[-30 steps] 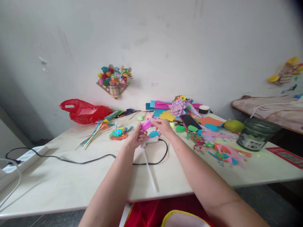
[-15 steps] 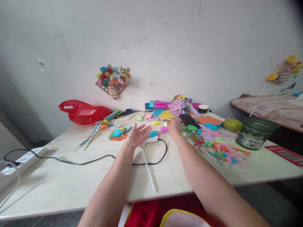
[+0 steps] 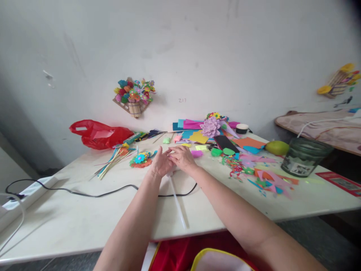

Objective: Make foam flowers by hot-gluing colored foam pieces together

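My left hand (image 3: 161,162) is palm up above the table, thumb raised and fingers stretched out. Over its palm, my right hand (image 3: 183,159) reaches in from the right with its fingers bent and drawn together. Whatever lies between the fingertips and the palm is too small or hidden to make out. Below the hands a glue gun is mostly covered; its clear glue stick (image 3: 177,205) points toward the table's front edge. Left of my left hand lie layered foam flowers (image 3: 140,159). A magenta foam piece (image 3: 196,153) sits just beyond my right hand.
A red plastic bag (image 3: 101,134) and thin sticks (image 3: 108,167) lie on the left. On the right are foam scraps (image 3: 239,167), a phone (image 3: 225,143), a green fruit (image 3: 276,148) and a dark glass jar (image 3: 304,158). A black cord (image 3: 98,194) crosses the table to a power strip (image 3: 31,192).
My right hand has moved left from the foam pieces by the phone to my left palm. My left hand has stayed in place, palm up.
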Demonstrator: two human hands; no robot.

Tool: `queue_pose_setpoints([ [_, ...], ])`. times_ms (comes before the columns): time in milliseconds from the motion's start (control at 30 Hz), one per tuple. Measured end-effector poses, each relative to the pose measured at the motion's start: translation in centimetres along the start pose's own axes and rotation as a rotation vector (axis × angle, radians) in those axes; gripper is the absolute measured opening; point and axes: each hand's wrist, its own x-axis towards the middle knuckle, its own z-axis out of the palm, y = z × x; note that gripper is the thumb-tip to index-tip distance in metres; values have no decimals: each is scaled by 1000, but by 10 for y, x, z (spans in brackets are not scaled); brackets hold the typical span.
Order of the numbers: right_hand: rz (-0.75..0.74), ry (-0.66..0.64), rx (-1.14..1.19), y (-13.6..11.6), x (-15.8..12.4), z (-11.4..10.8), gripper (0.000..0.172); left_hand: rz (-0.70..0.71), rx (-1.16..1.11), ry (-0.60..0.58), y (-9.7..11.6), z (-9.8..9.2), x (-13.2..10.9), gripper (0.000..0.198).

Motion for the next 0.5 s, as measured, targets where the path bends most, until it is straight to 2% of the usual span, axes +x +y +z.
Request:
queue_pose_setpoints([
  [100, 10, 50, 77, 2, 0, 1, 14, 30, 28, -21, 0, 1, -1, 49],
  [200, 148, 136, 142, 8, 2, -1, 10, 56, 60, -25, 0, 3, -1, 48],
  [300, 281, 188, 156, 15, 3, -3, 6, 75, 83, 32, -1, 4, -1, 45],
  [500, 270, 158, 22, 15, 2, -9, 32, 72, 101, 85, -2, 3, 1, 46],
])
